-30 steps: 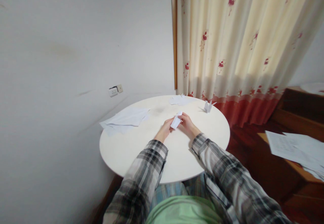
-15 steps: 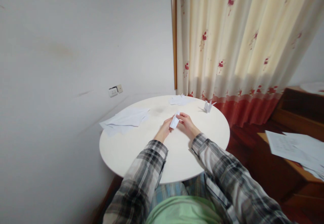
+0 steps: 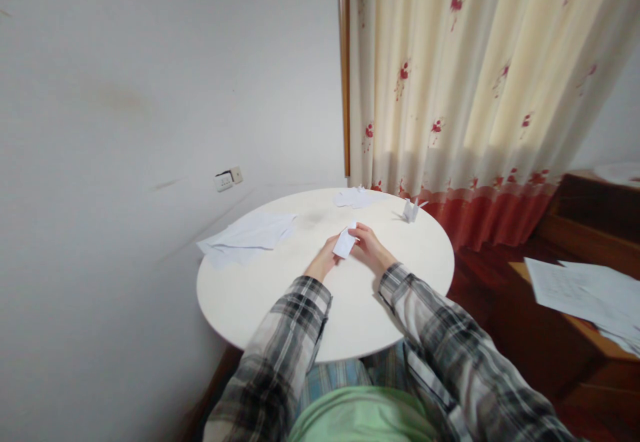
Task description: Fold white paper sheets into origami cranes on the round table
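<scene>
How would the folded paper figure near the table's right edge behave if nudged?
The figure is probably light, since it looks like paper. It may slide easily, standing unheld on the table. Its thin tips might bend.

Table (image 3: 260,299) — sheets (image 3: 250,232) left | folded paper (image 3: 343,245) middle | paper figure (image 3: 411,212) far right | curtain (image 3: 430,95) behind
</scene>
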Available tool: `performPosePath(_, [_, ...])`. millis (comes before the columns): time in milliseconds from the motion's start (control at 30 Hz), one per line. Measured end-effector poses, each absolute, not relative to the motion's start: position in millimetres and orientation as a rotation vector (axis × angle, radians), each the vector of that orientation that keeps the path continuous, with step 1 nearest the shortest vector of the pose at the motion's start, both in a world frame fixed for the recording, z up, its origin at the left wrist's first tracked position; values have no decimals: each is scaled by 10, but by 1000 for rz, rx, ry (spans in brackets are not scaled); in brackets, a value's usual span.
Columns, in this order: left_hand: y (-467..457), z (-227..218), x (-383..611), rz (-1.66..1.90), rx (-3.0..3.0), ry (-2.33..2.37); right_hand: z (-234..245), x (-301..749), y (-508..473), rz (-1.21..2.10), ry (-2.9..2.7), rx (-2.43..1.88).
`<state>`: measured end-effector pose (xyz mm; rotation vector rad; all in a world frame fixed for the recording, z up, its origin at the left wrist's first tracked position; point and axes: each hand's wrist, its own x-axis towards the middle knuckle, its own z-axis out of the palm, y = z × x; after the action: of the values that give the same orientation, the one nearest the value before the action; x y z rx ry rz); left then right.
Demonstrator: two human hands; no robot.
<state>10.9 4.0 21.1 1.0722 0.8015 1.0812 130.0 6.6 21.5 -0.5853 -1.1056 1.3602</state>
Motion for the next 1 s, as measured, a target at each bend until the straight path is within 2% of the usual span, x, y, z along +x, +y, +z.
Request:
performPosePath(600, [40, 342, 91, 1155, 693, 686, 200, 1368, 96, 1062, -1005, -770])
performPosePath(1000, [72, 248, 101, 1189, 749, 676, 242, 1332, 76, 936, -1046, -850])
